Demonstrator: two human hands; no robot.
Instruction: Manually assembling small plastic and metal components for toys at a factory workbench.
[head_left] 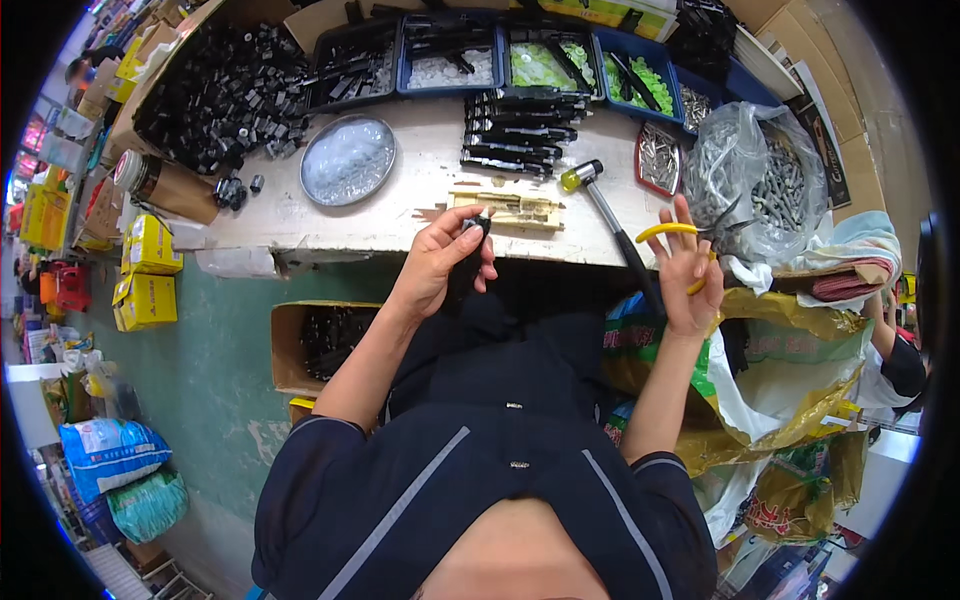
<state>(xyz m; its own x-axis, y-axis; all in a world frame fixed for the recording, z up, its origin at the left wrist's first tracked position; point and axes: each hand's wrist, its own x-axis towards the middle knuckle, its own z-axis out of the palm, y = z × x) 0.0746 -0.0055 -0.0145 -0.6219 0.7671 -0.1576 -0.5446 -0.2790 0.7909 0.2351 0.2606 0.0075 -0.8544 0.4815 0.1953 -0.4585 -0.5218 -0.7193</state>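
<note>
My left hand point(440, 262) is closed around a small black plastic part point(477, 226), pinched upright between thumb and fingers at the bench's front edge. Most of the part is hidden by my fingers. To the right, my right hand point(690, 285) has yellow-handled pliers point(667, 229) lodged among its raised fingers, with the grey jaws apart and pointing right. Just beyond my left hand lies a pale wooden fixture point(537, 214) with a brass-coloured piece on it. A hammer point(612, 212) with a yellow-faced head and black grip rests between my hands, its grip overhanging the edge.
Black assemblies point(515, 135) are stacked mid-bench, before blue bins point(450, 88) of small parts. At left are a round metal tray point(347, 198) and a heap of black pieces point(225, 90). A red dish of pins point(657, 160) and a plastic bag of metal parts point(770, 180) stand right.
</note>
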